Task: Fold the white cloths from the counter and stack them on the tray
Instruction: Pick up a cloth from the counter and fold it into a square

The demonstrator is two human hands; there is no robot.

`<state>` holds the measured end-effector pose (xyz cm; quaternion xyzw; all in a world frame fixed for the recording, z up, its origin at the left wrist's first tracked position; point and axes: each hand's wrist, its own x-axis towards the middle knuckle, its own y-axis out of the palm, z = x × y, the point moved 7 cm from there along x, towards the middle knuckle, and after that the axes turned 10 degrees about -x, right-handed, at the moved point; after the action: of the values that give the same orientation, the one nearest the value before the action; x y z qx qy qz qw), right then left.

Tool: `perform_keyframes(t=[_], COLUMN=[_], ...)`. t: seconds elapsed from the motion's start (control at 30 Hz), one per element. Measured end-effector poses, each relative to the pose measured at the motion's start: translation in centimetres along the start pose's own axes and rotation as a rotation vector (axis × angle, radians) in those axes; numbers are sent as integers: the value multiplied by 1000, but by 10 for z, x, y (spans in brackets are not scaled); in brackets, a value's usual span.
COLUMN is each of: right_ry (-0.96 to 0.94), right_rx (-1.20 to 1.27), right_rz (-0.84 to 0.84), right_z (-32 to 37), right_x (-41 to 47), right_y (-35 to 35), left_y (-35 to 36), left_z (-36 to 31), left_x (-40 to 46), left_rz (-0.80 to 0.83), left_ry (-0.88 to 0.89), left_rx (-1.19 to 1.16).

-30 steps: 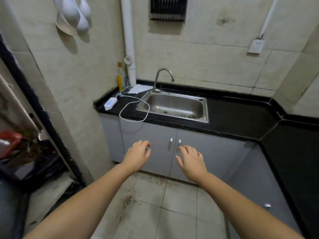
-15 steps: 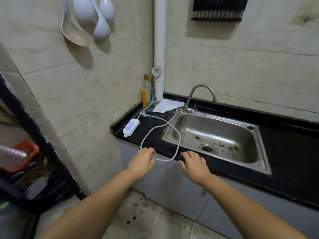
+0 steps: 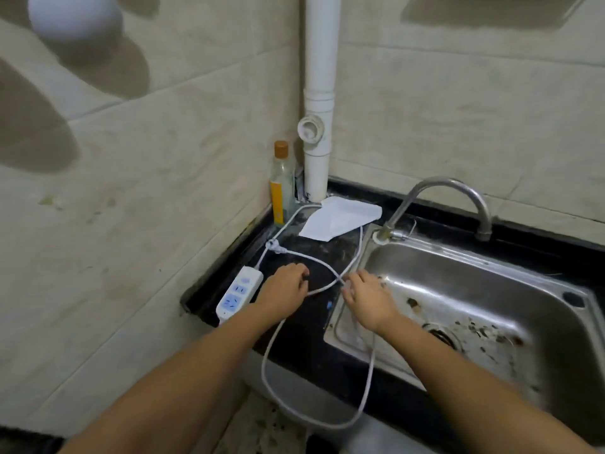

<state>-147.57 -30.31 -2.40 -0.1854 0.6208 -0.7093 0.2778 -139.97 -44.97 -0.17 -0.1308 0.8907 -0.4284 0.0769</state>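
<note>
A white cloth lies loosely folded on the black counter in the back corner, between a pipe and the tap. My left hand hovers over the counter beside a power strip, fingers loosely curled, holding nothing. My right hand reaches over the sink's left rim, fingers relaxed, touching or just above the white cable. Both hands are well short of the cloth. No tray is in view.
A white power strip lies at the counter's left edge; its cable loops across the counter and over the front edge. A steel sink with a curved tap fills the right. A bottle and white pipe stand in the corner.
The view has closed in on the counter corner. Both hands have moved forward from the counter's front edge to over the counter and the cable, nearer the cloth.
</note>
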Motion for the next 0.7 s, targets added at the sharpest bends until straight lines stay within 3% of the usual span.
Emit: perform_keyframes(t=[0.17, 0.37, 0.7], right_ry=[-16, -27, -74], right_rx=[12, 73, 48], right_rz=[55, 115, -55], right_z=[-12, -11, -10], right_x=[102, 189, 223], right_y=[13, 43, 58], left_y=[17, 51, 70], left_z=[23, 54, 70], left_x=[97, 176, 212], left_rz=[74, 153, 197], left_ry=[-84, -86, -32], left_rx=[1, 161, 303])
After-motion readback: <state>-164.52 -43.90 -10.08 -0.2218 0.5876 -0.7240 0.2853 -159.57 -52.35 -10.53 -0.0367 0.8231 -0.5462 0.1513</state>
